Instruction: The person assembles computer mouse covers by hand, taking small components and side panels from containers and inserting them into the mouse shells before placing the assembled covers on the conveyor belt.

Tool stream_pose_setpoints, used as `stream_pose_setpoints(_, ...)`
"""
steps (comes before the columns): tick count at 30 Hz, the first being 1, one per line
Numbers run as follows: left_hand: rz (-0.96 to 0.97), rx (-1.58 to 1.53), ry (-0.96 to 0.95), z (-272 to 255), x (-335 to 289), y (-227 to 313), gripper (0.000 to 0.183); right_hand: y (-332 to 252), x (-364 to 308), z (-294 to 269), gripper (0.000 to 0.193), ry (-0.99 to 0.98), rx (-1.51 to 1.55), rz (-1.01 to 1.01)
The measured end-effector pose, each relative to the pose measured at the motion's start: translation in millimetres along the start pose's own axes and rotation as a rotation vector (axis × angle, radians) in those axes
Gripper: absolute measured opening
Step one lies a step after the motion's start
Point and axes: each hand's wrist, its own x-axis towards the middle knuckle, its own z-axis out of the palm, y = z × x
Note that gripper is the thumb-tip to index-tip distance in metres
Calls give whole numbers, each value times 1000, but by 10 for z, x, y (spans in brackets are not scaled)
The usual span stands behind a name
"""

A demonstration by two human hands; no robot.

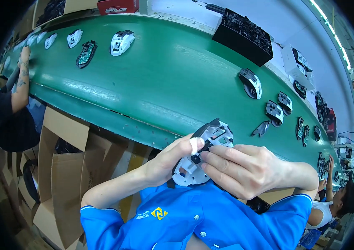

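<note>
Clear lane at mid-bench: green worktop (164, 83) is open btwn white shell (120, 47) on the L & black-and-white cover (250, 81) on the R; far side is limited by black bin (240, 48). R side is obstructed by grey covers (274, 111), w/ only narrow gaps btwn pcs; below the near edge, open carton (66, 177) blocks the L; L hand (170, 156), R hand (247, 168) & held shell (189, 177) occupy the space before the torso.

Surroundings of my green work surface (164, 62): beyond its far edge, a red box (118, 7); along its near side, an open cardboard box (66, 179) to my left, a co-worker in black (12, 118) farther left, and a co-worker in white (323, 213) to my right.
</note>
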Motion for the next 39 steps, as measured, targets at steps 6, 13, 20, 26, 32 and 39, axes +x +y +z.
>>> stream_pose_setpoints(6, 169, 409, 25, 81, -9, 159, 44, 71, 85, -20, 32, 23, 26, 199)
stream_pose_setpoints(13, 227, 603, 98, 125, 41, 172, 43, -10, 194, -9, 36, -11, 39, 389)
stream_pose_setpoints(20, 225, 549, 214, 54, 24, 202, 36, 99, 54, 39, 42, 375, -2, 373)
stream_pose_setpoints(26, 300, 594, 293, 135, 52, 177, 33, 16, 75, 176, 58, 236, 311, 752)
stream_pose_setpoints(32, 550, 792, 358, 42, 91, 134, 30, 8, 126, 243, 65, 266, 377, 809)
stream_pose_setpoints(39, 579, 575, 349, 12, 179, 115, 33, -146, 146, 593, 87, 490, 373, 877)
